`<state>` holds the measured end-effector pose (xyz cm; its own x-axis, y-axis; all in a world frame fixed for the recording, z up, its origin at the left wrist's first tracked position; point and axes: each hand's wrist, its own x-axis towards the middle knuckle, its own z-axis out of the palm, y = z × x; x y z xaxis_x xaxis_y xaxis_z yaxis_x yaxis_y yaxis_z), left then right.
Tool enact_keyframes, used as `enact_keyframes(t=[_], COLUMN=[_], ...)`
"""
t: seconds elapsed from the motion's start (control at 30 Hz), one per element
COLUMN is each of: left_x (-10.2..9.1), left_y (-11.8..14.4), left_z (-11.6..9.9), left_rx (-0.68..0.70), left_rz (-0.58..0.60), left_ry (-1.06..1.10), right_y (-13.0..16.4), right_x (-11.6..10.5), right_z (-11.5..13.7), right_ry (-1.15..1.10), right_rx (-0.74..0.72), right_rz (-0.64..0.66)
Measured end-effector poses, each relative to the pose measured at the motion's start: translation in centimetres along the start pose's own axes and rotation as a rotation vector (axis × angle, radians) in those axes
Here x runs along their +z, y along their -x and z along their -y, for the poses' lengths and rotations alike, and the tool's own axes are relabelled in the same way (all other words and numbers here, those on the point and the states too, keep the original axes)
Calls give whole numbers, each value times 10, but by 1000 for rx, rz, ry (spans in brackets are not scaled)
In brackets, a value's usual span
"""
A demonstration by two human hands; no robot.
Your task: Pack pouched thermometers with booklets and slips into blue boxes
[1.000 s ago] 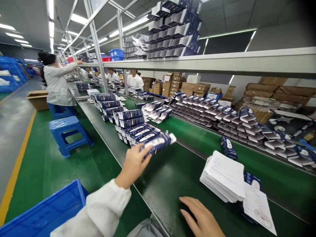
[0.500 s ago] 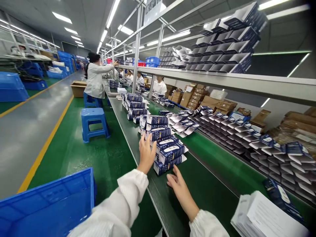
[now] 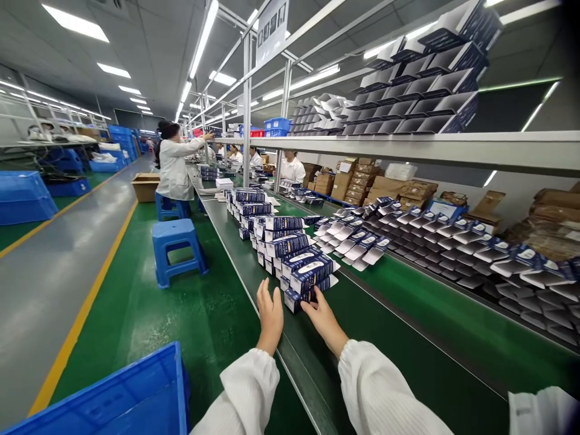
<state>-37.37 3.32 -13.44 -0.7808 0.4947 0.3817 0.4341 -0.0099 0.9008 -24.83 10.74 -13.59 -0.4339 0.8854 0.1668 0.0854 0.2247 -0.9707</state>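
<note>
A stack of dark blue product boxes (image 3: 309, 279) lies on the green conveyor belt (image 3: 399, 338), at the near end of a long row of such stacks. My left hand (image 3: 270, 314) is flat and open at the left side of this stack, fingers pointing up, close to the boxes. My right hand (image 3: 324, 317) touches the front end of the lowest boxes with its fingertips. Neither hand grips a box. White sleeves cover both my arms.
Rows of open flat blue-and-white cartons (image 3: 435, 241) lie on the belt's far side under a long shelf (image 3: 408, 145) loaded with more cartons. A blue stool (image 3: 176, 248) and blue crate (image 3: 113, 399) stand left. A person in a white coat (image 3: 174, 166) reaches up far down the line.
My left hand set its box on the near stack and let go. My right hand came from the belt near the leaflets to the stack's front. The view swung left, away from the leaflets.
</note>
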Motion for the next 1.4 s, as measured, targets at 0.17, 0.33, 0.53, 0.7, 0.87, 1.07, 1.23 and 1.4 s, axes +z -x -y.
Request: enact_keyframes(t=[0.17,0.33,0.53,0.7,0.87,1.07,1.23,1.4], left_x=[0,-3,10,27,44,55,64,54], left_y=[1,-1,-7,-12,-6,9,11,-28], left_z=[0,-2,-10,-24,-36,-38,-36,-69], left_rx=[27,46,120,186,260,364,444,522], left_rz=[5,50,179,111,39,47,144,119], left_ry=[-12,-79,-207,-280,-302,-277,-231,-170], right_y=[-11,-8,34,80,111,133,139,145], right_x=[11,4,-25,-51,-75,-92,-97,-106], right_z=[-7,-12,-6,5,11,12,11,11], right_ry=[16,23,107,194,252,289,293,288], right_rx=[18,-24,-141,-211,-230,-223,-224,-217], right_rz=[-26,-19,-24,-19,-4,32,63,86])
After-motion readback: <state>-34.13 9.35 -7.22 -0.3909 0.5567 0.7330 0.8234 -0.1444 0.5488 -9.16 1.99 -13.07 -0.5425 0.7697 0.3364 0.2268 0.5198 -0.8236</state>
